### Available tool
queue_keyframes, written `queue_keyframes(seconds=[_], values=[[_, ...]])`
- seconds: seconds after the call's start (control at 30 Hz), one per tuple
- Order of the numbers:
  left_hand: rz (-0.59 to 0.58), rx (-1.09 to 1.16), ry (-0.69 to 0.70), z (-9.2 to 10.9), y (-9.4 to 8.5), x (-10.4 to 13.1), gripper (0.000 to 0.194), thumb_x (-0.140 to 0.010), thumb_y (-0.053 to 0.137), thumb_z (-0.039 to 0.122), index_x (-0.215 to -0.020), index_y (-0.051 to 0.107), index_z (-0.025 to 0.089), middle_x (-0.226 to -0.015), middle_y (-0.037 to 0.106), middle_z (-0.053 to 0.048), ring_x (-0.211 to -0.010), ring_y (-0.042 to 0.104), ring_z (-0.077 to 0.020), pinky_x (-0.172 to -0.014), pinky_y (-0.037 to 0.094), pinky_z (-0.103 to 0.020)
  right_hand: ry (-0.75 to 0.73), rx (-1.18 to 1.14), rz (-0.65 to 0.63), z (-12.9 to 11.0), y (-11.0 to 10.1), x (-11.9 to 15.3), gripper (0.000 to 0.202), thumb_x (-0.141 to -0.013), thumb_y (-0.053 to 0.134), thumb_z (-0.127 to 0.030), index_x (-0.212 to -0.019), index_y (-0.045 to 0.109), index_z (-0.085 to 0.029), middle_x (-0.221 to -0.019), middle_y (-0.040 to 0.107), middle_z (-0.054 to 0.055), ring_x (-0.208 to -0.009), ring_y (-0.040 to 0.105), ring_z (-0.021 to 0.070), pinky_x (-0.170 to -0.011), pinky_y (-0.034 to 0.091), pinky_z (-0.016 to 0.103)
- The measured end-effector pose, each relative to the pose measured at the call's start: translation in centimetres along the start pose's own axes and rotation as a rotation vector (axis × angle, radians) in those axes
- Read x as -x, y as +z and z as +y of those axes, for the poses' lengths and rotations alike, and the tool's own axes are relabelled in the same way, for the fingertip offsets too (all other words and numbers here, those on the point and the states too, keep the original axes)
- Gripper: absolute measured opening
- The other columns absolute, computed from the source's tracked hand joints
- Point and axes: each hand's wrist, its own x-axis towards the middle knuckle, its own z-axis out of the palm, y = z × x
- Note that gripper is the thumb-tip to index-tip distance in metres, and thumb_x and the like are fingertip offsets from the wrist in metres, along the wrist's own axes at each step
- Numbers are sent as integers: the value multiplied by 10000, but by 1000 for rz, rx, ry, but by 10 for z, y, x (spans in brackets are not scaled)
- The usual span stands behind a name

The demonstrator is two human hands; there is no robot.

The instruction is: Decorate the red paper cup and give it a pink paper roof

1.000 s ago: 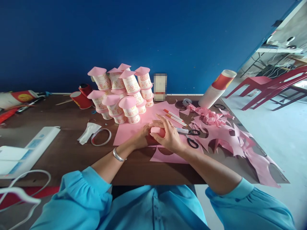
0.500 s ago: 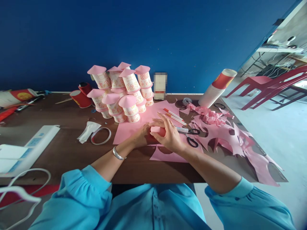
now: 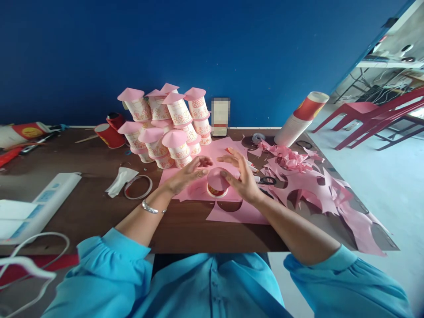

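Note:
A small red cup point(image 3: 217, 192) with a pink paper cone roof point(image 3: 218, 179) on top stands upright near the front of the table, on pink paper point(image 3: 236, 145). My left hand point(image 3: 192, 171) is to its left, fingers apart, holding nothing. On the right, my right hand point(image 3: 241, 177) has its fingers spread, with the thumb at the right edge of the roof. Behind my left hand stand several stacked white cups point(image 3: 175, 110) with red drawings and pink cone roofs. Markers and black-handled scissors point(image 3: 267, 180) lie partly hidden beside my right hand.
Pink paper scraps point(image 3: 311, 187) spread over the right side, before a tall cup stack point(image 3: 300, 119). A phone point(image 3: 221, 115) leans on the blue wall. Tape point(image 3: 138, 187), red cups point(image 3: 110, 135) and a white power strip point(image 3: 49, 205) lie left.
My hands have opened and moved apart, my left hand going left and slightly up. The cup with its pink roof, mostly covered by my fingers before, now shows between them.

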Motion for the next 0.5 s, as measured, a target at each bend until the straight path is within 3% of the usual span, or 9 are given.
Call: queue_keyframes(seconds=[0.1, 0.27, 0.5], values=[[18, 77, -61, 1, 8, -1, 561, -873, 758, 621, -1257, 594, 246, -1386, 641, -123, -1356, 602, -289, -1164, 506, -500, 12, -33, -58, -6, -1, 2, 659, -1060, 629, -476, -1613, 326, -286, -1337, 743, 136, -1346, 682, 298, -1192, 511, 607], [-15, 166, -123, 3, 14, -1, 666, -836, 806, 616, -1318, 569, 222, -1477, 594, -163, -1374, 593, -312, -1122, 537, -518, 4, -53, -108, -8, -3, 2, 756, -1035, 632, -578, -1640, 287, -282, -1391, 714, 163, -1396, 649, 316, -1202, 508, 615], [-3, 135, -178, 7, 16, -5, 634, -799, 859, 567, -1260, 617, 207, -1329, 663, -117, -1280, 620, -297, -1088, 526, -482, 16, -59, -179, 2, -2, 2, 816, -979, 745, -500, -1625, 305, -267, -1335, 762, 142, -1423, 630, 315, -1192, 505, 620]])
